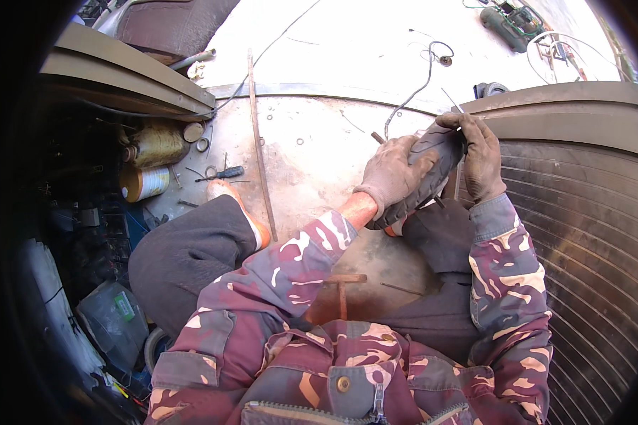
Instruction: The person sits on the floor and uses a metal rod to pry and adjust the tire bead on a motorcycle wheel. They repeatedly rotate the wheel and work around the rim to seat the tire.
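Note:
A small black tyre [436, 159] with a treaded edge stands tilted in front of me, above my right foot. My left hand [393, 173], in a dirty grey glove, is closed on its near left side, thumb and fingers over the tread. My right hand [483, 159], in a darker soiled glove, curls its fingers over the far top edge. A thin metal rod [452, 100] sticks up beside the right fingertips; whether that hand holds it I cannot tell. Part of the wheel behind the tyre is hidden by my hands.
A long rusty bar [257, 142] lies on the floor at left, near a screwdriver [227, 172]. A T-shaped tool [343, 283] lies between my legs. Cans [149, 183] and clutter line the left. A ribbed metal shutter [581, 212] stands right; a compressor [505, 28] is far off.

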`<action>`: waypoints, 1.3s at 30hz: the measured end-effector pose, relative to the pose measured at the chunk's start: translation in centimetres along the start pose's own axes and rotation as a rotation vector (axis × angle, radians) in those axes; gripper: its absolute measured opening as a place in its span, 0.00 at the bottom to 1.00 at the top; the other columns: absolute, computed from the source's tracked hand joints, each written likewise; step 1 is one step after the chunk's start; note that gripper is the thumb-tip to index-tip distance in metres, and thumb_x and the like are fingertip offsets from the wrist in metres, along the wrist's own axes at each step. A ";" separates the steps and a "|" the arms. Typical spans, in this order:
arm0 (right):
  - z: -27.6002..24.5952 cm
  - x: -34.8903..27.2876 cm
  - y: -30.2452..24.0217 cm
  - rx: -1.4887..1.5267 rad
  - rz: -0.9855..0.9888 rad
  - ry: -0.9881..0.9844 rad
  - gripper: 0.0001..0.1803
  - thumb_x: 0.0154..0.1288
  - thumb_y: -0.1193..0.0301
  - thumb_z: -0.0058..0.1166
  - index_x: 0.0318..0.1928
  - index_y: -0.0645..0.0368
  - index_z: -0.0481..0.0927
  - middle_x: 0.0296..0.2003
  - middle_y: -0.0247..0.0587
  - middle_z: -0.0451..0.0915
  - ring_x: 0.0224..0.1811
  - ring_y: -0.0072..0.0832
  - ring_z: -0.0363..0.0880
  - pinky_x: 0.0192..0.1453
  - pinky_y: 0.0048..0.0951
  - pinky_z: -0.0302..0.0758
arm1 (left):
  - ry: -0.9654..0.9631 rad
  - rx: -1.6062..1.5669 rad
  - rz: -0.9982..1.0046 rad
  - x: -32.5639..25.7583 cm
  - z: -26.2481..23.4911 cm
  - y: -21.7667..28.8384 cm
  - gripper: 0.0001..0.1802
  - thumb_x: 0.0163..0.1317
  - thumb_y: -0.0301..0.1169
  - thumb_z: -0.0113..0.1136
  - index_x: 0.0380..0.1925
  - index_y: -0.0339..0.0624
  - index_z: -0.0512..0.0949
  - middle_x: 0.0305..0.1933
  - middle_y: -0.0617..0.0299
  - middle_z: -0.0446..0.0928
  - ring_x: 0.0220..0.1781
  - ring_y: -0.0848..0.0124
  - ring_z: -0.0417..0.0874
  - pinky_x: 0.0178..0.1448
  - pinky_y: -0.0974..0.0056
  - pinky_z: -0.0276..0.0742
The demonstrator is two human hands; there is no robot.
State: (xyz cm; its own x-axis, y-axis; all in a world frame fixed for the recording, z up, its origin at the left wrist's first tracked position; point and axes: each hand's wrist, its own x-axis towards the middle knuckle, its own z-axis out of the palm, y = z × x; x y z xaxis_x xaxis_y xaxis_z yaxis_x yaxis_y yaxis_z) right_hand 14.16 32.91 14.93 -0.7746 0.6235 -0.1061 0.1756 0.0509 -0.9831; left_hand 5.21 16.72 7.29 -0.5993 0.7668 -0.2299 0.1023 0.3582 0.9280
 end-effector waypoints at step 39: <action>-2.2 -3.2 -8.4 -0.017 0.075 0.006 0.17 0.87 0.66 0.54 0.65 0.59 0.87 0.47 0.33 0.89 0.46 0.18 0.85 0.60 0.23 0.84 | 0.183 0.256 -0.427 11.5 -13.7 -15.4 0.59 0.69 0.67 0.67 0.80 0.27 0.62 0.69 0.32 0.80 0.67 0.49 0.87 0.69 0.54 0.83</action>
State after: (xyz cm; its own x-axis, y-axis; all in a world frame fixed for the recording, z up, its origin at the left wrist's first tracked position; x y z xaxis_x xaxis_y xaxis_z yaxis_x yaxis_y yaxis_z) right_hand 16.52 32.22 23.89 -0.7551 0.6307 -0.1789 0.2437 0.0167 -0.9697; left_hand -14.18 12.71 -5.64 -0.7565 0.4271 -0.4953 -0.0039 0.7543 0.6565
